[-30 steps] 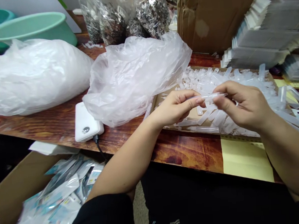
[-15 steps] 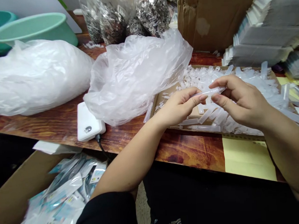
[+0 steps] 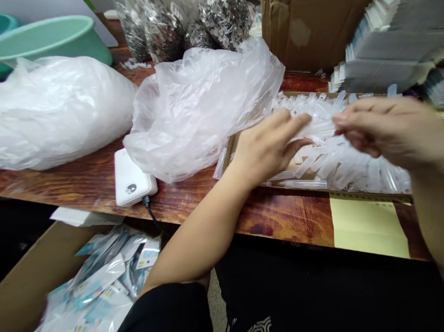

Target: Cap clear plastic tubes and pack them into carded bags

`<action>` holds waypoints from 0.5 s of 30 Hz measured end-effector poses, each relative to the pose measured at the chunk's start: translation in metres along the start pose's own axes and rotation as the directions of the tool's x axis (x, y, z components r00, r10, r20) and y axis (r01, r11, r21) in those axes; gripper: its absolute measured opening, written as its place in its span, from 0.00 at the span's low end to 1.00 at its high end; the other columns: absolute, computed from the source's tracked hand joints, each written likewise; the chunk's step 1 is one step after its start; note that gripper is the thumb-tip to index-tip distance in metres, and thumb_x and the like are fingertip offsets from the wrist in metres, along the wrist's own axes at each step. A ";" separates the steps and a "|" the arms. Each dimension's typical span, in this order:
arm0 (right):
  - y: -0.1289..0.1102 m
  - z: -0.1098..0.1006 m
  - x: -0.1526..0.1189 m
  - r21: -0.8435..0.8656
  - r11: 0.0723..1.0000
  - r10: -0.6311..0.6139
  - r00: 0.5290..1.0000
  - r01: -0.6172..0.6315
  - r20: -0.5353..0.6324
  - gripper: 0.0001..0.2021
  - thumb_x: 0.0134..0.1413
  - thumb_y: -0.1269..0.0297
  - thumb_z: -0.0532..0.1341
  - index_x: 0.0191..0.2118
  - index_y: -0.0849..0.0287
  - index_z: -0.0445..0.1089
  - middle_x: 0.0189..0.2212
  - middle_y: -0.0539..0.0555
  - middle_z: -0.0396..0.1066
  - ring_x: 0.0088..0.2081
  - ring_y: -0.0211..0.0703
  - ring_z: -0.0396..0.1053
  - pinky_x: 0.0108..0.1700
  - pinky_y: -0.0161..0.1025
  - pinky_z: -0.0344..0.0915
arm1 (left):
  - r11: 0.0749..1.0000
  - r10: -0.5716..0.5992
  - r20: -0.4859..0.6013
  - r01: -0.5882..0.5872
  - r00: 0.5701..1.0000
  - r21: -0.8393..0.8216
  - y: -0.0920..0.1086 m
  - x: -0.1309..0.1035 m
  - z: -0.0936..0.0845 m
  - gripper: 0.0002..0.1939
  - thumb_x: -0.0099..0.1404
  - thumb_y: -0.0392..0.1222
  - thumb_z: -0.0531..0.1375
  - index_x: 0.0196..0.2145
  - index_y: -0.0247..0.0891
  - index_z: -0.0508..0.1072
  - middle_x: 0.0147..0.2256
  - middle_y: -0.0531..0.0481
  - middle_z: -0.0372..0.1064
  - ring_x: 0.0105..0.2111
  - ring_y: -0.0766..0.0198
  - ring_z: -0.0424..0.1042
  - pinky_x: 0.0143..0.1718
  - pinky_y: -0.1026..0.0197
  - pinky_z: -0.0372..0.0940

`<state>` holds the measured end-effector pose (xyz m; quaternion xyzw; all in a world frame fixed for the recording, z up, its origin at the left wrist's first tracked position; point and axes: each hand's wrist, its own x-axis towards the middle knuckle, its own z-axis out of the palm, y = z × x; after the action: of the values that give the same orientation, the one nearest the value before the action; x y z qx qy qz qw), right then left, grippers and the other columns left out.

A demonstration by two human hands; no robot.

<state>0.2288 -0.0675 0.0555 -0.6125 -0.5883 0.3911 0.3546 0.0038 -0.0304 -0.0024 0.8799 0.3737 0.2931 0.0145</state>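
Note:
My left hand [image 3: 266, 146] is over the left part of a shallow cardboard tray [image 3: 227, 158], thumb and fingers apart. Pale translucent plastic shows just past its fingertips; whether it touches them is blurred. To the right, my right hand [image 3: 381, 128] is smeared by motion, its thumb and fingertips pinched together above the tray; anything between them is too small to make out. Loose translucent plastic tubes [image 3: 338, 171] lie in a heap beneath both hands. Small clear plastic pieces [image 3: 297, 101] cover the tray's far side.
Two filled white plastic bags [image 3: 203, 107] lie left of the tray. A white power bank [image 3: 132, 179] with a black cable sits near the table edge. Behind are bags of metal pieces [image 3: 226, 15], green basins [image 3: 44, 39] and stacked packets [image 3: 384, 51]. Below left, a box holds packets [image 3: 97, 289].
My right hand has moved right, away from my left hand, and its fingers have closed to a pinch. My left hand's fingers have spread from the tapered translucent tube they held.

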 end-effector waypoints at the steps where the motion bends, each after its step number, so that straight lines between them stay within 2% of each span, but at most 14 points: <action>1: -0.001 -0.012 -0.001 -0.168 0.985 -0.056 0.988 0.032 -0.143 0.18 0.55 0.46 0.68 0.28 0.55 0.70 0.21 0.49 0.62 0.21 0.35 0.57 0.22 0.37 0.51 | 0.998 -0.064 0.020 0.064 0.998 -0.016 -0.007 0.001 -0.003 0.22 0.76 0.57 0.52 0.56 0.42 0.73 0.41 0.45 0.77 0.41 0.57 0.75 0.38 0.59 0.64; 2: 0.000 -0.024 -0.002 -0.328 0.945 -0.110 0.953 0.012 -0.282 0.16 0.58 0.46 0.66 0.31 0.53 0.71 0.24 0.51 0.65 0.23 0.37 0.59 0.24 0.38 0.54 | 0.990 -0.141 0.046 0.142 0.989 -0.018 -0.014 0.002 -0.006 0.21 0.76 0.55 0.52 0.56 0.42 0.73 0.41 0.46 0.78 0.41 0.57 0.75 0.39 0.59 0.65; 3: 0.003 -0.037 -0.002 -0.456 0.888 -0.139 0.911 -0.060 -0.389 0.16 0.60 0.44 0.63 0.33 0.52 0.71 0.26 0.52 0.67 0.24 0.39 0.60 0.26 0.39 0.56 | 0.975 -0.220 0.075 0.220 0.973 0.002 -0.022 0.003 -0.009 0.19 0.76 0.53 0.52 0.54 0.42 0.74 0.40 0.46 0.78 0.41 0.57 0.75 0.41 0.58 0.66; 4: 0.009 -0.050 -0.001 -0.553 0.819 -0.131 0.886 -0.156 -0.445 0.17 0.62 0.42 0.60 0.34 0.50 0.70 0.26 0.52 0.67 0.24 0.41 0.60 0.28 0.42 0.57 | 0.957 -0.289 0.105 0.287 0.951 0.039 -0.029 0.003 -0.013 0.17 0.75 0.51 0.53 0.51 0.42 0.76 0.40 0.46 0.79 0.41 0.56 0.75 0.42 0.57 0.66; 6: 0.024 -0.071 0.002 -0.700 0.643 -0.027 0.905 -0.310 -0.425 0.18 0.64 0.40 0.56 0.34 0.49 0.67 0.25 0.53 0.65 0.25 0.45 0.61 0.32 0.47 0.60 | 0.919 -0.391 0.170 0.375 0.905 0.120 -0.041 0.004 -0.019 0.12 0.72 0.46 0.56 0.45 0.42 0.79 0.41 0.45 0.79 0.43 0.53 0.75 0.45 0.54 0.67; 7: 0.031 -0.078 0.004 -0.769 0.553 0.019 0.927 -0.322 -0.374 0.19 0.63 0.39 0.55 0.35 0.49 0.67 0.26 0.55 0.65 0.27 0.48 0.63 0.35 0.50 0.62 | 0.907 -0.418 0.205 0.394 0.885 0.148 -0.045 0.003 -0.021 0.11 0.70 0.44 0.58 0.43 0.42 0.79 0.42 0.44 0.78 0.44 0.52 0.75 0.47 0.53 0.67; 9: 0.043 -0.084 0.008 -0.858 0.448 -0.018 0.957 -0.252 -0.290 0.21 0.61 0.37 0.56 0.38 0.51 0.69 0.32 0.60 0.69 0.36 0.59 0.69 0.42 0.57 0.65 | 0.901 -0.432 0.266 0.400 0.862 0.169 -0.050 0.003 -0.022 0.11 0.65 0.39 0.59 0.42 0.40 0.80 0.43 0.42 0.78 0.44 0.50 0.75 0.49 0.51 0.67; 10: 0.045 -0.081 0.009 -0.882 0.432 -0.103 0.961 -0.188 -0.256 0.23 0.61 0.36 0.55 0.41 0.51 0.70 0.38 0.64 0.70 0.43 0.65 0.70 0.46 0.61 0.65 | 0.903 -0.428 0.282 0.395 0.858 0.169 -0.052 0.003 -0.023 0.12 0.64 0.37 0.58 0.42 0.39 0.80 0.43 0.42 0.78 0.44 0.50 0.75 0.49 0.50 0.68; 12: 0.041 -0.065 0.010 -0.900 0.436 -0.316 0.935 -0.006 -0.159 0.25 0.64 0.37 0.53 0.47 0.52 0.73 0.48 0.68 0.70 0.55 0.73 0.66 0.53 0.65 0.62 | 0.904 -0.427 0.287 0.394 0.858 0.165 -0.054 0.003 -0.022 0.15 0.61 0.33 0.58 0.43 0.37 0.81 0.44 0.40 0.77 0.44 0.50 0.76 0.51 0.51 0.68; 13: 0.035 -0.052 0.011 -0.897 0.429 -0.391 0.917 0.108 -0.077 0.24 0.65 0.40 0.52 0.48 0.52 0.74 0.49 0.68 0.71 0.57 0.73 0.64 0.54 0.64 0.62 | 0.903 -0.429 0.284 0.398 0.858 0.164 -0.055 0.003 -0.021 0.17 0.59 0.31 0.57 0.43 0.37 0.81 0.45 0.40 0.77 0.44 0.50 0.76 0.51 0.51 0.68; 15: 0.022 -0.019 0.014 -0.840 0.416 -0.432 0.888 0.349 0.155 0.20 0.66 0.46 0.54 0.46 0.54 0.75 0.46 0.65 0.74 0.54 0.66 0.67 0.51 0.58 0.64 | 0.900 -0.435 0.277 0.406 0.857 0.156 -0.057 0.002 -0.022 0.18 0.58 0.29 0.57 0.42 0.36 0.81 0.46 0.40 0.77 0.45 0.51 0.76 0.51 0.52 0.68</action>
<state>0.2555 -0.0545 0.0437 -0.5676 -0.8125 -0.0668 0.1150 -0.0435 0.0084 0.0027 0.8111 0.5631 0.1261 0.0952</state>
